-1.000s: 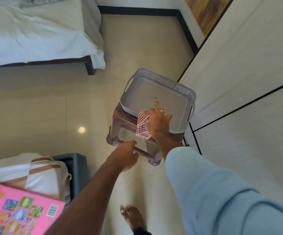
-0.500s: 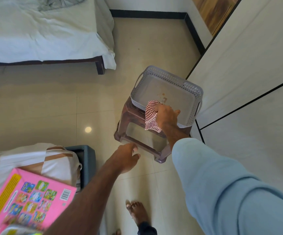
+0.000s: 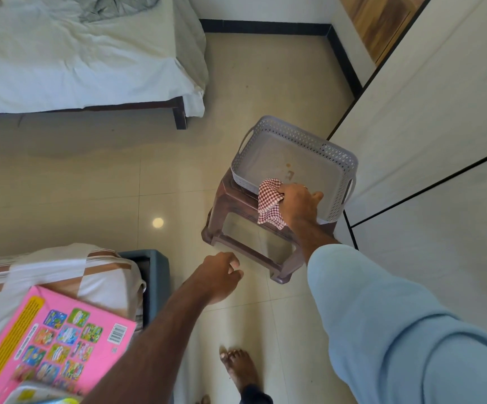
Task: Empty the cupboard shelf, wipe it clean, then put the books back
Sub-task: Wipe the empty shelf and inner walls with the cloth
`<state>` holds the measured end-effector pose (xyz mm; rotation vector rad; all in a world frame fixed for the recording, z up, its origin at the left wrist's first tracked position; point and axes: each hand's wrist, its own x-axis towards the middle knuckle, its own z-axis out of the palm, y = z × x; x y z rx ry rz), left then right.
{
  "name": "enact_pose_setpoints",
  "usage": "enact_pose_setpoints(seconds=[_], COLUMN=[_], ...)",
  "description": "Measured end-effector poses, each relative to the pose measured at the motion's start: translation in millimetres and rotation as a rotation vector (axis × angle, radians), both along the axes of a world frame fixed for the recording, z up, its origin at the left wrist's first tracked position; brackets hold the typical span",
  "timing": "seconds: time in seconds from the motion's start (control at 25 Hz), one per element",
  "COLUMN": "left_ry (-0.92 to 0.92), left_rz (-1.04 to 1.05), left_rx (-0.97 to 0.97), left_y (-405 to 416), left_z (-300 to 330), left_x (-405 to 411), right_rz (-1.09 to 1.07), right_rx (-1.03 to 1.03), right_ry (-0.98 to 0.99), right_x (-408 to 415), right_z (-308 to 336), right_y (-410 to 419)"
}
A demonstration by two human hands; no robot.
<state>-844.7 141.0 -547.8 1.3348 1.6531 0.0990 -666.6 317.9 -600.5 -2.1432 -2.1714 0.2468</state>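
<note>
Head view pictures are cut off at the edges, so only part of the pink book point(image 3: 52, 342) is seen at the bottom left, lying on a striped cloth point(image 3: 61, 275). More things under the book are too blurry to tell. The cupboard point(image 3: 440, 141) is seen only as pale closed panels on the right, and its shelf is hidden. Small brown marks on the floor of the grey basket point(image 3: 294, 153) cannot be made out.

The right hand point(image 3: 299, 204) is reached down over the near rim of the basket, which is set on a brown stool point(image 3: 236, 225). Its fingers are curled tight around a red and white checked cloth point(image 3: 270, 199), and the cloth is bunched against the rim with its end hung down outside. A ring can just be seen on one finger. The arm is covered by a light blue sleeve point(image 3: 396, 330).

The left hand point(image 3: 217, 277) is held out in the air, low, near the stool leg but not touching it. Its fingers are loosely bent and nothing is held. A bare foot point(image 3: 237, 367) is seen on the tiled floor point(image 3: 90, 185). A bed point(image 3: 76, 53) is seen at the top left.
</note>
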Motion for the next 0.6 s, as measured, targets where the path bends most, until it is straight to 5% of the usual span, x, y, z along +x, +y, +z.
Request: enact_pose_setpoints(seconds=[0.2,0.4,0.6], left_ry=[-0.101,-0.466,-0.693], left_rz=[0.091,0.479,0.566], left_rx=[0.057,0.249,0.352], left_y=[7.5,-4.9,-57.7], left_z=[28.6,108.2,168.3], left_x=[3.4,7.4,7.7], right_rz=[-0.017,0.017,0.219], right_rx=[0.162,0.394,0.521], right_ry=[0.11,0.375,0.439], right_x=[-12.0,-35.1,-28.3], right_z=[36.1,104.8,168.8], right_y=[-31.9,-142.7,-235.7])
